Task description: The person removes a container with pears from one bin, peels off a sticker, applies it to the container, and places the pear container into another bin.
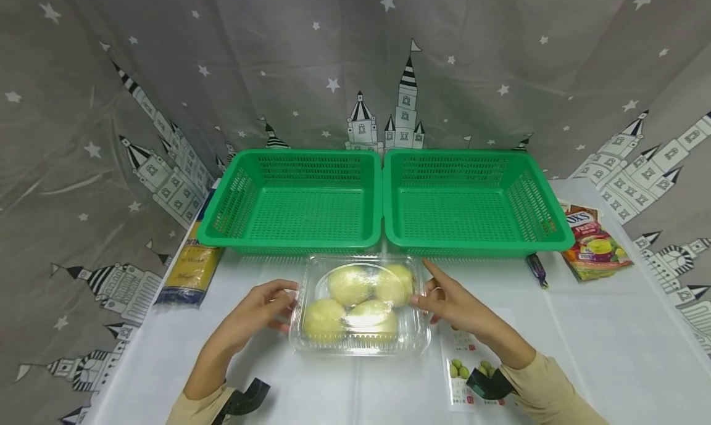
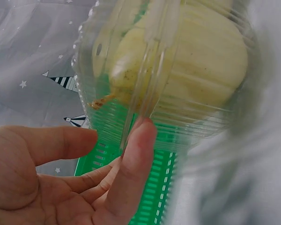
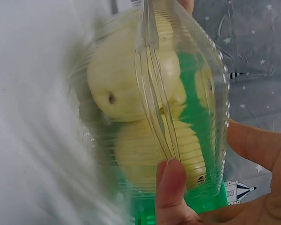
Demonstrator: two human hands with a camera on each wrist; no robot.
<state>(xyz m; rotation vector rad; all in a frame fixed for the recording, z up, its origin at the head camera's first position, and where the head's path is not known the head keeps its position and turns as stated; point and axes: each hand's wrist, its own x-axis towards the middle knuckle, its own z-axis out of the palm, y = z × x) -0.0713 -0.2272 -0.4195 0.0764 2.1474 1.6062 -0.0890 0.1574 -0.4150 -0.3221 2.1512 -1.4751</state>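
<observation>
A clear plastic clamshell box (image 1: 361, 345) with several pale yellow pears (image 1: 324, 320) inside sits before the green baskets, its lid down. My left hand (image 1: 269, 308) is at its left side. In the left wrist view one fingertip touches the rim seam, while the thumb (image 2: 70, 143) stays apart from the box. At the right side, my right hand (image 1: 458, 301) pinches the box edge. Its thumb lies against the lid and a finger (image 3: 171, 183) presses the rim seam in the right wrist view. The box's underside is hidden.
Two green baskets (image 1: 383, 197) stand side by side behind the box. A yellow and blue packet (image 1: 191, 271) lies at the left, a red candy bag (image 1: 594, 243) and small purple wrapped sweet (image 1: 537, 271) at the right. A printed sheet (image 1: 461, 397) lies under the right forearm.
</observation>
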